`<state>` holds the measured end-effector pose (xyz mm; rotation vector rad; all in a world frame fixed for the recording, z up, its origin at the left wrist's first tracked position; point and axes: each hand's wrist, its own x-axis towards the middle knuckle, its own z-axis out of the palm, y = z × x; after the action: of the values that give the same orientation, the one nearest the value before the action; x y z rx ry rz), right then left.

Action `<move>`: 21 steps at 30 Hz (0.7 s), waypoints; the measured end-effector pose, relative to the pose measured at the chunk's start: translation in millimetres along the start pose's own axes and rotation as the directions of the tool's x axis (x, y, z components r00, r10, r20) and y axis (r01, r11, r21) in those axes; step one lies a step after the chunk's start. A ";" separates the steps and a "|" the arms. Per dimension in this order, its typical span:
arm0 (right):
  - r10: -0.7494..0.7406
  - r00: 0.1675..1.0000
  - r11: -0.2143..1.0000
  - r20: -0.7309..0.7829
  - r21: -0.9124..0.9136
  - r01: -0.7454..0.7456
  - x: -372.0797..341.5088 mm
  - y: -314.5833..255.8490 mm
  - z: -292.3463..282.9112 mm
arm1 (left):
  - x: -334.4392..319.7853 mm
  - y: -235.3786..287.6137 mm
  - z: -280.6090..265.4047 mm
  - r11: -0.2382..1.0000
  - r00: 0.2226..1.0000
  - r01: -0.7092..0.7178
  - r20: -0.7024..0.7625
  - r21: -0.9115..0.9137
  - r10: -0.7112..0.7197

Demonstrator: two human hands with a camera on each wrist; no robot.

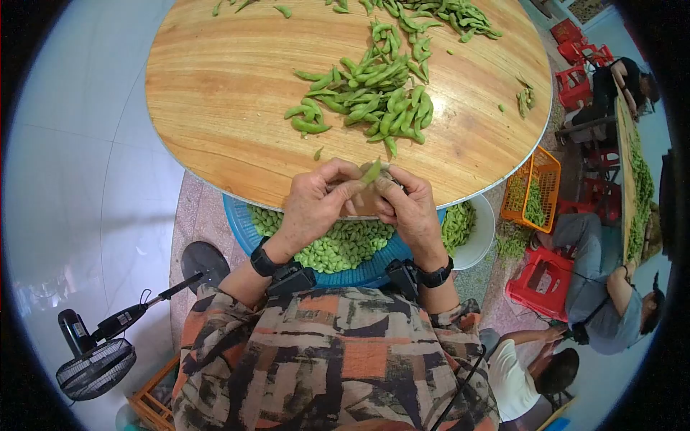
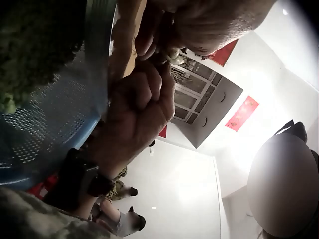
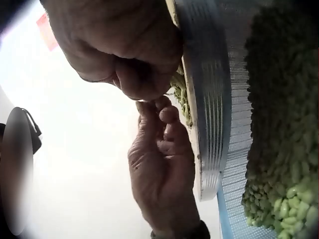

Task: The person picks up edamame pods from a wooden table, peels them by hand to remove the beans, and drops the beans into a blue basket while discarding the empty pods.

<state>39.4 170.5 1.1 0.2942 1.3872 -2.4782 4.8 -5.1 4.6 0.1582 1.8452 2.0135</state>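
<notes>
Over the near edge of the round table, my left hand (image 1: 313, 205) pinches a green edamame pod (image 1: 371, 172) between thumb and forefinger. My right hand (image 1: 410, 205) meets it from the other side, its curled thumb and forefinger gripping the pod's near part. In the left wrist view a pale bean (image 2: 177, 60) shows at the fingertips. Under both hands sits a blue plastic basket (image 1: 237, 228) holding many shelled green beans (image 1: 343, 248). A pile of unshelled pods (image 1: 374, 100) lies on the table beyond the hands.
The wooden round table (image 1: 223, 86) carries more pods (image 1: 460, 18) at its far side. A white bucket (image 1: 485, 230) with pods stands right of the basket, near an orange crate (image 1: 550, 179) and red stool (image 1: 539, 284). A fan (image 1: 97, 366) stands left. People sit at right.
</notes>
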 end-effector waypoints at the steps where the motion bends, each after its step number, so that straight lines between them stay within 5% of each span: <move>1: 0.001 1.000 1.000 0.002 -0.001 -0.001 -0.7 -0.5 0.6 | -1.3 0.1 1.6 0.994 0.997 -0.072 0.005 0.080 0.072; 8: -0.003 1.000 1.000 0.027 -0.016 0.004 -5.8 -1.1 0.9 | -2.0 -0.5 1.1 0.990 0.998 -0.053 -0.018 0.133 0.056; 14: 0.006 0.997 1.000 0.076 0.027 -0.008 -6.8 -3.2 -5.8 | -3.9 -8.2 -1.0 0.942 0.967 -0.250 0.011 0.224 0.254; 15: 0.016 0.990 0.996 0.137 0.089 -0.029 -6.9 -4.3 -9.2 | -3.2 -3.5 -1.7 0.992 0.995 -0.080 0.046 -0.100 0.085; 16: 0.016 0.991 0.996 0.136 0.090 -0.029 -6.9 -5.5 -11.3 | -2.7 -0.9 -2.1 0.909 0.989 0.115 0.134 -0.402 -0.066; 17: 0.051 0.985 0.986 0.167 0.151 -0.076 -6.8 -6.9 -13.3 | -2.0 -3.0 -2.4 0.909 0.989 0.115 0.135 -0.401 -0.066; 19: 0.083 0.976 0.970 0.199 0.209 -0.126 -7.6 -8.5 -14.7 | -1.2 -8.9 -3.3 0.655 0.935 0.306 0.347 -0.691 -0.071; 21: 0.058 0.981 0.983 0.184 0.163 -0.089 -7.9 -10.2 -13.6 | -0.9 -8.2 -2.7 0.642 0.934 0.311 0.351 -0.700 -0.070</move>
<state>43.9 188.3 4.7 0.1515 1.0766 -2.4969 6.4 -7.6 -3.5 0.0100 0.6951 2.2626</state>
